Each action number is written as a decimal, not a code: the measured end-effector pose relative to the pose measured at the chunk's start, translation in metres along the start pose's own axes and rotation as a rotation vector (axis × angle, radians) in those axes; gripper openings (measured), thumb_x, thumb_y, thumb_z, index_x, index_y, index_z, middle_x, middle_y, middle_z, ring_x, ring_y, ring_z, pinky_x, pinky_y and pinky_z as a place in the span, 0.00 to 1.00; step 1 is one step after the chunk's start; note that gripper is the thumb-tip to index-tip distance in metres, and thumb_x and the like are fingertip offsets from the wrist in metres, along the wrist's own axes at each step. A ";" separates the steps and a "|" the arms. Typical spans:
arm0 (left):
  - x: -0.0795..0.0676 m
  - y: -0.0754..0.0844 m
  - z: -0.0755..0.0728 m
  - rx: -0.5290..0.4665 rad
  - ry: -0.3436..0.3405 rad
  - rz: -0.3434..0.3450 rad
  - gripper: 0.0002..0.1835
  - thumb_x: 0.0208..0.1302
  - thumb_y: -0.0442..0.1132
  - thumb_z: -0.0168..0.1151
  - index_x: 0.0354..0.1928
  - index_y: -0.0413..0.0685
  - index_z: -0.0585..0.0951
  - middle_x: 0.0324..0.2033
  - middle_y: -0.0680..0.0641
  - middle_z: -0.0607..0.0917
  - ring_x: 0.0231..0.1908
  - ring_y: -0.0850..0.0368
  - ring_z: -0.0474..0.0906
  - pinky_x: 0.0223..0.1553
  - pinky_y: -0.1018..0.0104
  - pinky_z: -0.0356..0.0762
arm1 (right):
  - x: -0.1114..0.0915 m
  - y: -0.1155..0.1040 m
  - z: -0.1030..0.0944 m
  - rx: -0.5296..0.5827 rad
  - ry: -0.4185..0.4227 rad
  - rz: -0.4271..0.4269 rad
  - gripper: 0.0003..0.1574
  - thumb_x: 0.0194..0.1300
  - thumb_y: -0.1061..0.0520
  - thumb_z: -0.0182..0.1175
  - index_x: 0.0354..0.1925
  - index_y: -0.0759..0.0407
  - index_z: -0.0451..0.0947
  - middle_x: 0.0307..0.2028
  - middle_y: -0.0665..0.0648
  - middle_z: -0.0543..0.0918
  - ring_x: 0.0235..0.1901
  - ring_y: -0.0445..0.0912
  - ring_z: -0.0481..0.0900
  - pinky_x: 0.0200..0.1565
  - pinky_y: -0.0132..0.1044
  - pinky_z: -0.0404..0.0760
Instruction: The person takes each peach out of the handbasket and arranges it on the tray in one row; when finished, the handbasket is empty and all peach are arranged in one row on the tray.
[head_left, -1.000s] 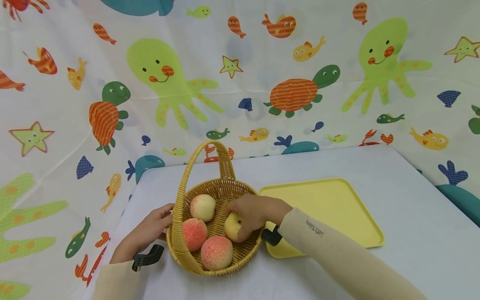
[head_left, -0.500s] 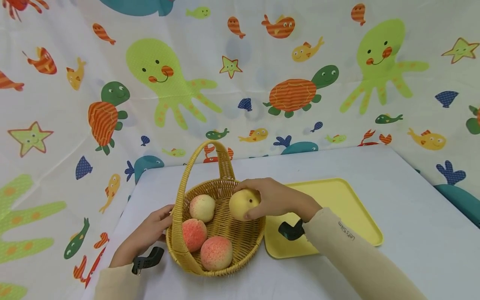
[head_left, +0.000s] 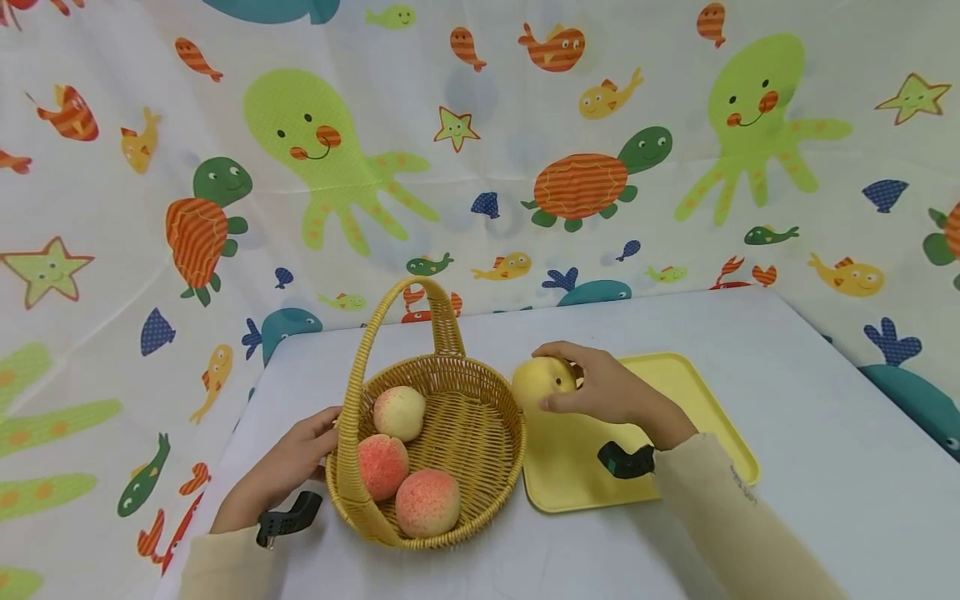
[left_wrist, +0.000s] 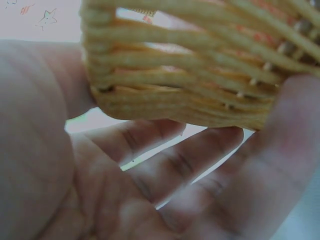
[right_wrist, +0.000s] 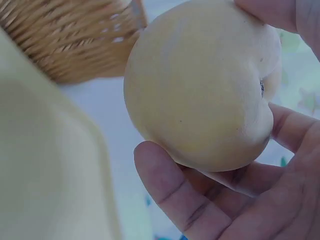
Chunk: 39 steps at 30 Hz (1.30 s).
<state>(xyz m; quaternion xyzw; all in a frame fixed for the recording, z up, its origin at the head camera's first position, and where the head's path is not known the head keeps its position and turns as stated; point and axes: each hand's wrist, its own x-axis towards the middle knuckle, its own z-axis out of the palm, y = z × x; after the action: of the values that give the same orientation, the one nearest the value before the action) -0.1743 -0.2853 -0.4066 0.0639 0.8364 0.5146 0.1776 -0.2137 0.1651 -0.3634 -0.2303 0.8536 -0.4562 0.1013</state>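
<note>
My left hand (head_left: 292, 462) grips the left side of a woven basket (head_left: 480, 429) with a tall arched handle. In the left wrist view its fingers lie against the basket's wicker wall (left_wrist: 165, 65). The right hand (head_left: 603, 387) holds a round yellow fruit (head_left: 534, 385) with a dark-centred dimple, just right of the basket rim and over the left part of a yellow tray (head_left: 585, 475). Fingers and thumb wrap its sides in the right wrist view. Inside the basket, toward the left, sit a pale peach (head_left: 400, 414), a red peach (head_left: 383, 467) and a pink-speckled peach (head_left: 428, 502).
A white-covered table (head_left: 750, 358) bears the basket and, close to its right, the tray. Behind and at both sides hangs a white cloth (head_left: 510, 100) printed with sea animals. The basket's handle (head_left: 365, 358) arches high above its left half.
The right hand has lifted the yellow fruit out of the basket and carried it right, across the rim to the tray. The left hand has stayed at the basket.
</note>
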 end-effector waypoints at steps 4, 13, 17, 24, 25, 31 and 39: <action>0.002 0.001 0.000 0.004 0.007 -0.017 0.30 0.82 0.49 0.50 0.75 0.38 0.65 0.52 0.36 0.83 0.42 0.48 0.84 0.40 0.52 0.88 | -0.003 0.018 0.004 0.016 0.041 0.020 0.37 0.62 0.47 0.75 0.67 0.49 0.76 0.52 0.54 0.82 0.46 0.52 0.76 0.45 0.46 0.79; 0.002 0.001 0.001 0.002 -0.014 0.001 0.28 0.81 0.44 0.49 0.75 0.36 0.66 0.48 0.37 0.85 0.40 0.48 0.85 0.39 0.52 0.88 | -0.005 0.039 0.018 0.035 0.054 0.087 0.34 0.61 0.47 0.73 0.64 0.50 0.77 0.45 0.55 0.82 0.41 0.51 0.76 0.41 0.44 0.78; 0.001 0.001 0.001 -0.002 -0.011 0.007 0.28 0.82 0.45 0.49 0.75 0.36 0.66 0.49 0.38 0.85 0.40 0.49 0.85 0.39 0.52 0.88 | -0.004 0.041 0.022 0.010 0.055 0.108 0.37 0.60 0.45 0.73 0.65 0.50 0.77 0.45 0.56 0.82 0.40 0.51 0.77 0.41 0.44 0.78; 0.000 0.000 0.001 -0.001 -0.005 0.004 0.29 0.82 0.46 0.49 0.75 0.36 0.66 0.49 0.38 0.85 0.41 0.49 0.85 0.39 0.52 0.88 | 0.000 0.045 0.028 -0.002 0.032 0.130 0.44 0.59 0.44 0.75 0.70 0.53 0.74 0.50 0.57 0.82 0.42 0.50 0.78 0.43 0.43 0.79; 0.000 0.000 0.000 0.002 -0.004 0.008 0.28 0.82 0.46 0.49 0.75 0.36 0.65 0.50 0.38 0.85 0.41 0.49 0.85 0.38 0.52 0.88 | 0.001 0.045 0.028 -0.004 0.030 0.127 0.45 0.58 0.44 0.75 0.70 0.53 0.74 0.50 0.57 0.82 0.42 0.50 0.78 0.43 0.43 0.79; 0.001 0.001 -0.001 -0.008 -0.006 0.007 0.28 0.81 0.45 0.50 0.75 0.37 0.67 0.48 0.38 0.85 0.40 0.48 0.84 0.38 0.52 0.88 | 0.003 0.043 0.030 0.010 0.014 0.114 0.46 0.55 0.46 0.78 0.70 0.51 0.74 0.52 0.57 0.82 0.45 0.51 0.78 0.45 0.43 0.78; 0.000 0.002 -0.001 -0.004 0.004 0.000 0.28 0.81 0.45 0.50 0.75 0.37 0.67 0.50 0.37 0.84 0.41 0.48 0.84 0.38 0.52 0.88 | 0.004 0.041 0.030 0.016 0.014 0.064 0.41 0.60 0.49 0.76 0.69 0.51 0.75 0.57 0.57 0.81 0.50 0.52 0.77 0.49 0.45 0.77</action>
<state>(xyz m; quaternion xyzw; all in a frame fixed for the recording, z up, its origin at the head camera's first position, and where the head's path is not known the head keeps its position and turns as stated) -0.1744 -0.2851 -0.4045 0.0626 0.8358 0.5162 0.1761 -0.2176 0.1609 -0.4142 -0.1988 0.8575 -0.4612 0.1115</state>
